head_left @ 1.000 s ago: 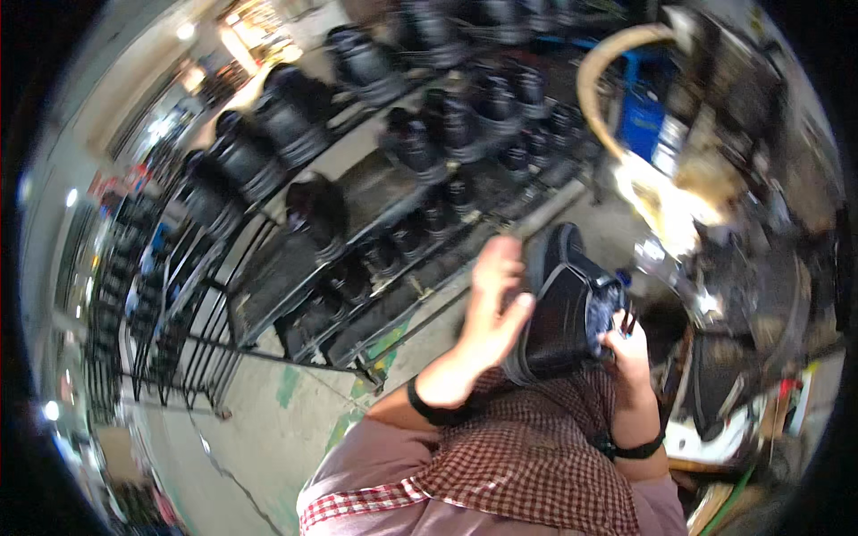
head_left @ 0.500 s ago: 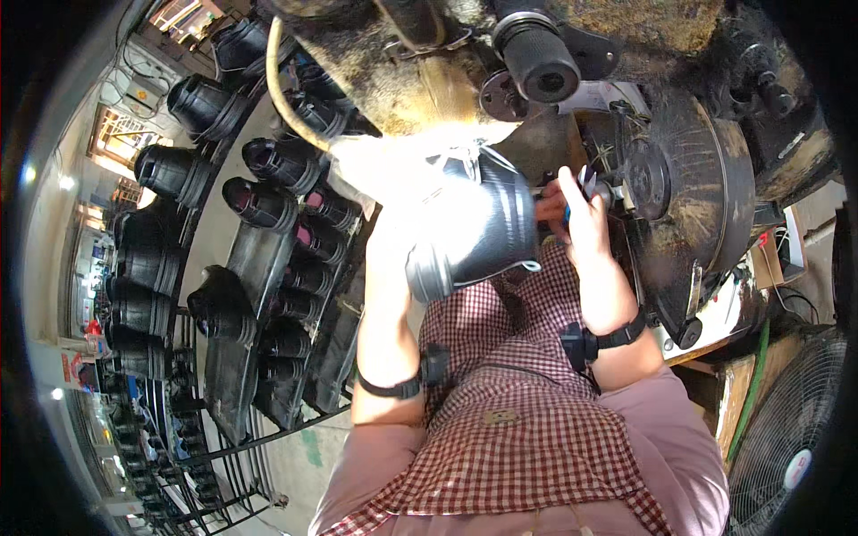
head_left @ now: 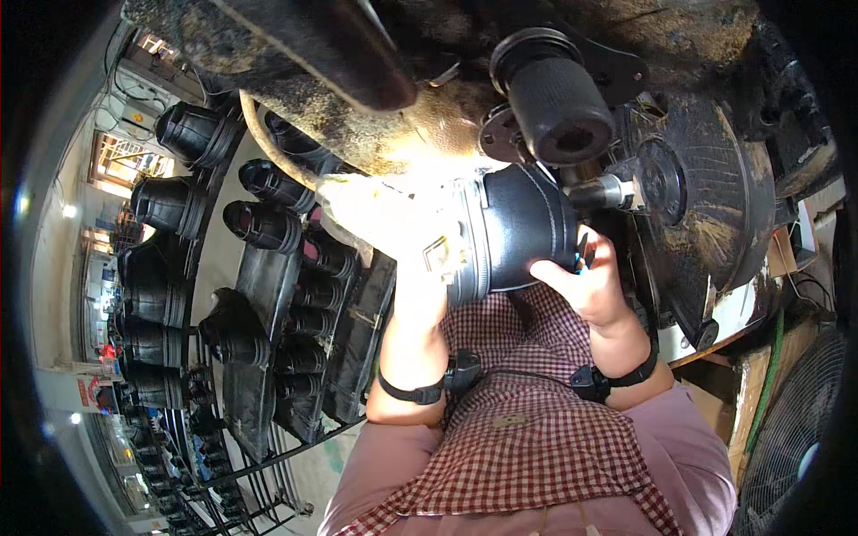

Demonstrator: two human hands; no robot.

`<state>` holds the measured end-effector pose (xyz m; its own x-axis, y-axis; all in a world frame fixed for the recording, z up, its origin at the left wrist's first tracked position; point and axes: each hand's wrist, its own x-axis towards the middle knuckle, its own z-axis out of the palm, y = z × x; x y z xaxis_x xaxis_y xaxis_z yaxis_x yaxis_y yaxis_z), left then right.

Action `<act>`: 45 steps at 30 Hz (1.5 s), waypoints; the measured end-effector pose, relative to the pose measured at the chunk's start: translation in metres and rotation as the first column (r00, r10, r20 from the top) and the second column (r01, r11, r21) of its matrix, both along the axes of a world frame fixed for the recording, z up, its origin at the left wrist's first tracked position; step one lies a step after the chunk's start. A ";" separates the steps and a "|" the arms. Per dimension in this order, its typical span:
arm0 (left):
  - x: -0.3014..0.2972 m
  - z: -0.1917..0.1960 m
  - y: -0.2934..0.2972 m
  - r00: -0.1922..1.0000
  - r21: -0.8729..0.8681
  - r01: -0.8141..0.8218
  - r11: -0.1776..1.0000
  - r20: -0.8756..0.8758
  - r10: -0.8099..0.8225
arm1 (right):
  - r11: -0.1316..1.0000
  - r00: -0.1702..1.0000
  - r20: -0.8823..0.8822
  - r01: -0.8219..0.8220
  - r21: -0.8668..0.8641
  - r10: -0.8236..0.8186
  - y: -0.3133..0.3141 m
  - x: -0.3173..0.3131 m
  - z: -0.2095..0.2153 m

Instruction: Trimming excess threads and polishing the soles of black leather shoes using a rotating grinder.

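A black shoe [head_left: 523,232] with a grey-edged sole is held sideways in front of me, its stitched upper toward the right. My left hand [head_left: 389,219] is closed on the shoe at the sole side; strong lamp glare washes out its fingers, and it looks pale, perhaps gloved. My right hand [head_left: 590,284] grips the shoe's right end, thumb against the upper. Tucked in its fingers is a small blue-and-black tool [head_left: 582,253], mostly hidden. Close above the shoe hangs the machine's dark ribbed knob [head_left: 563,112], and a metal shaft [head_left: 601,192] lies just right of it.
A large dusty black wheel [head_left: 715,196] stands at the right. At the lower right is a fan [head_left: 795,447]. Racks at the left carry several black shoes [head_left: 259,225]. A worn, fuzzy machine body [head_left: 295,107] with a pale hose [head_left: 268,147] overhangs the work.
The shoe has moved right and turned, coming under the knob beside the shaft. My right hand has gone from beside the shoe opening to holding its edge. My view has shifted slightly.
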<state>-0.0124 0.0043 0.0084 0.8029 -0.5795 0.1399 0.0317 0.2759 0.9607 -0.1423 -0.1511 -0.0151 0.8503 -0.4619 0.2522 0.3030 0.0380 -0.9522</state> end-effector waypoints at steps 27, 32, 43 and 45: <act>-0.001 -0.052 0.026 0.995 0.167 0.058 0.984 0.064 -0.070 | 0.954 0.975 0.069 0.219 -0.206 -0.209 -0.018 -0.005 0.001; -0.075 -0.020 0.034 0.947 0.120 0.056 0.991 0.308 -0.091 | 0.962 0.980 0.037 0.200 -0.186 -0.196 -0.018 -0.010 0.004; -0.094 0.007 0.025 0.978 0.021 -0.051 0.998 0.204 0.046 | 0.866 0.904 0.051 0.423 -0.266 -0.426 -0.033 0.005 -0.038; -0.088 0.006 0.017 0.984 -0.054 -0.049 0.997 0.168 0.057 | 0.669 0.848 0.157 0.501 -0.548 -0.506 -0.041 0.014 -0.059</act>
<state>-0.1005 0.0209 0.0148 0.7943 -0.5259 0.3040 -0.1464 0.3199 0.9361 -0.1280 -0.1922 -0.0740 0.5330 -0.6024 0.5942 0.1121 -0.6458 -0.7552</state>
